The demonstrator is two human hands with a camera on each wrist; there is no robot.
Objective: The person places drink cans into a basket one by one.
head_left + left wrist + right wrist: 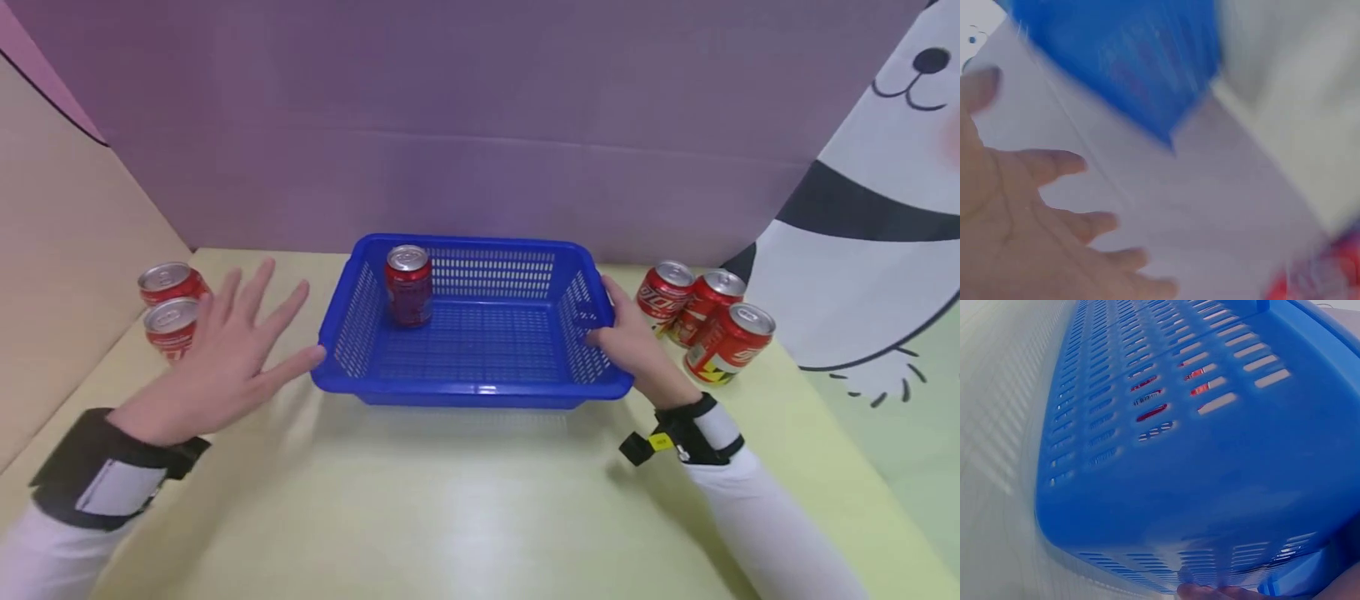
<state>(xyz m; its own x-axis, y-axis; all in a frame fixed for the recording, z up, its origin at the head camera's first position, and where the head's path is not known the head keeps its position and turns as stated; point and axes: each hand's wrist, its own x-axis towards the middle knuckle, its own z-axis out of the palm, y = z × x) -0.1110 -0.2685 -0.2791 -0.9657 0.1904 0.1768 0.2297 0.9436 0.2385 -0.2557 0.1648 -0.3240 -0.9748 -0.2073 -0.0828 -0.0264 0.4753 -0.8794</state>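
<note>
A blue plastic basket (pixel 480 390) with slotted walls stands mid-table, one red soda can (pixel 410 287) upright in its left rear part. My right hand (pixel 637 346) grips the basket's right side, thumb inside and fingers at the outer wall; fingertips (pixel 1194 591) show low in the right wrist view. Fingers spread wide, my left hand (pixel 225 358) hovers left of the basket and holds nothing. Its thumb overlaps the basket's left front corner; contact is unclear. Behind that hand stand two red cans, a rear can (pixel 168 282) and a front can (pixel 169 321) partly hidden by the fingers.
Three more red cans stand grouped right of the basket: a left can (pixel 663 293), a middle can (pixel 708 307) and a front can (pixel 727 343). A purple wall (pixel 480 183) rises behind the pale yellow table (pixel 450 508). A cartoon panel (pixel 870 275) borders the right.
</note>
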